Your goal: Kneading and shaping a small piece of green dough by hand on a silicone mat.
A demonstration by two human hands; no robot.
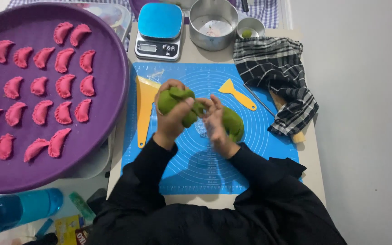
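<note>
Dough (178, 102) is gripped tight in the left hand (171, 115) while the right hand (214, 120) pinches its stretched neck above the mat (250, 149) mid-counter; twisting there should part it cleanly.

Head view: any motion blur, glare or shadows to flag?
Head view: right hand blurred on the green dough, left hand sharper; soft even light, mild sheen on the scale, faint shadow on the blue mat under the arms.

Dough (232, 121) on mat (250, 149) — tray (110, 81) left, scale (159, 31) behind
</note>
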